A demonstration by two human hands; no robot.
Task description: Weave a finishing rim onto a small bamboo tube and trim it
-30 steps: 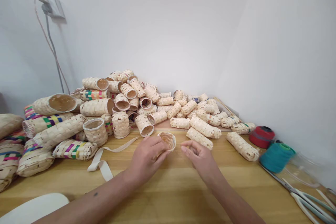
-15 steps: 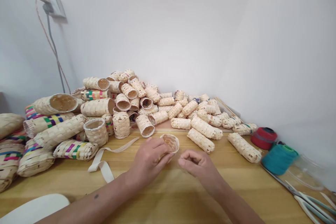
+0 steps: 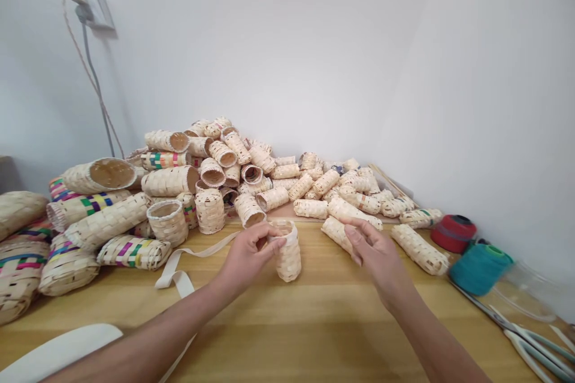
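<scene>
A small pale woven basket [image 3: 288, 258] is upright at the centre, its open rim facing up. My left hand [image 3: 252, 251] pinches the left side of that rim between thumb and fingers. To the right, my right hand [image 3: 371, 245] is raised with its fingers slightly bent and apart, in front of a woven tube [image 3: 336, 232]. I cannot make out any object in it. A white ribbon [image 3: 182, 280] curls on the table [image 3: 287, 335] left of my left hand and passes behind my left forearm.
Woven baskets [image 3: 211, 210] are piled along the wall at left and centre. At right are a red thread spool [image 3: 453, 233], a teal spool [image 3: 480, 268] and scissors [image 3: 523, 335]. A white board [image 3: 63, 350] lies at lower left.
My right hand has moved right and opened, away from the basket. My left hand has shifted left, and the basket, tilted before, now stands upright with its side showing.
</scene>
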